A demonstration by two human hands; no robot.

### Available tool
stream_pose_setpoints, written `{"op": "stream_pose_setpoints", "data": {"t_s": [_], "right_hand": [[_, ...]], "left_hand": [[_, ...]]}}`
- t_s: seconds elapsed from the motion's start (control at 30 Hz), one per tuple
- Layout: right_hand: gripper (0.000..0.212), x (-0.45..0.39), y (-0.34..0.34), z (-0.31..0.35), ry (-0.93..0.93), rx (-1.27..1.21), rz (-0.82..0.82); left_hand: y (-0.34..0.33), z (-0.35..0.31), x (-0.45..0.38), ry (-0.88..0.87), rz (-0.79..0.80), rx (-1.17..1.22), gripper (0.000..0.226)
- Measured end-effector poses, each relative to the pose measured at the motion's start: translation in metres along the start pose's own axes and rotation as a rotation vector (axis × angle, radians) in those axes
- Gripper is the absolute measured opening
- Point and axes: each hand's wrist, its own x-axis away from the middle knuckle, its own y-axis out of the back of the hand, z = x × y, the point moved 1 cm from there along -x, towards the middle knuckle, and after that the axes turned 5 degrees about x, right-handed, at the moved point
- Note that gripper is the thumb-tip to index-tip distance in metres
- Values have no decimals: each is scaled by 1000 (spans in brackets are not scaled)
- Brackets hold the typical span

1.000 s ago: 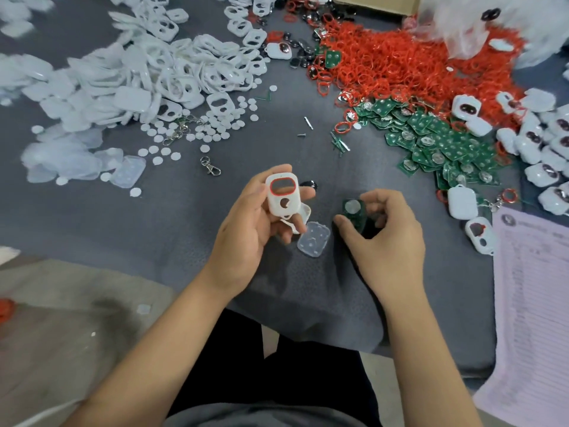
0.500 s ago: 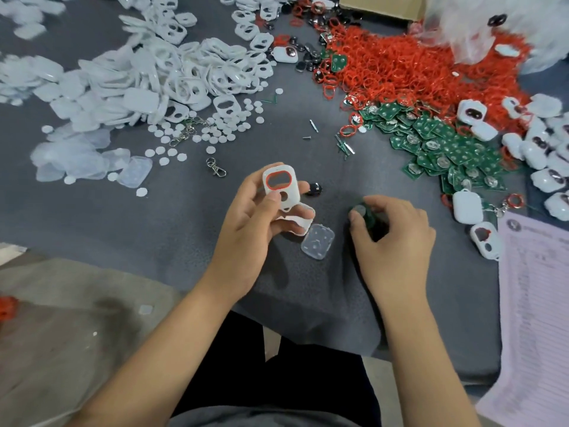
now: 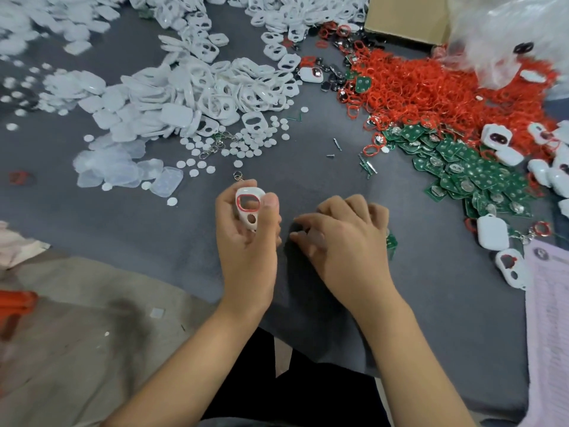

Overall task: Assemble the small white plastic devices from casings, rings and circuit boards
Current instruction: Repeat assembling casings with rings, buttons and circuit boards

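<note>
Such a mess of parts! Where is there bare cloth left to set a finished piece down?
Bare grey cloth lies left of the left hand, below the clear covers. Another patch lies right of the right hand, before the paper. Crowded: casings top left, red rings and boards at right.

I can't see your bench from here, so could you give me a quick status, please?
Left hand grips white casing, red ring seated. Right hand curled low on cloth, green board at its edge. Nothing in the way.
</note>
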Motion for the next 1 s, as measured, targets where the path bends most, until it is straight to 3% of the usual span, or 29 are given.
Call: {"op": "stream_pose_setpoints", "data": {"t_s": [0.13, 0.23, 0.37, 0.57, 0.8, 0.87, 1.0], "right_hand": [[3, -3, 1, 1, -34, 59, 64], [10, -2, 2, 3, -49, 109, 76], [16, 4, 5, 0, -143, 81, 70], [12, 6, 4, -3, -161, 26, 27], [8, 14, 1, -23, -168, -310, -66], [3, 14, -1, -26, -160, -344, -93], [18, 7, -1, -34, -302, -306, -135]], "left_hand": [[-3, -1, -3, 155, 134, 90, 40], [-5, 0, -6, 263, 160, 157, 53], [-3, 4, -7, 253, 167, 144, 44], [-5, 5, -4, 89, 225, 36, 34], [-8, 4, -3, 126, 257, 30, 25], [-9, 4, -4, 160, 252, 51, 28], [-8, 6, -6, 188, 253, 72, 33]]}}
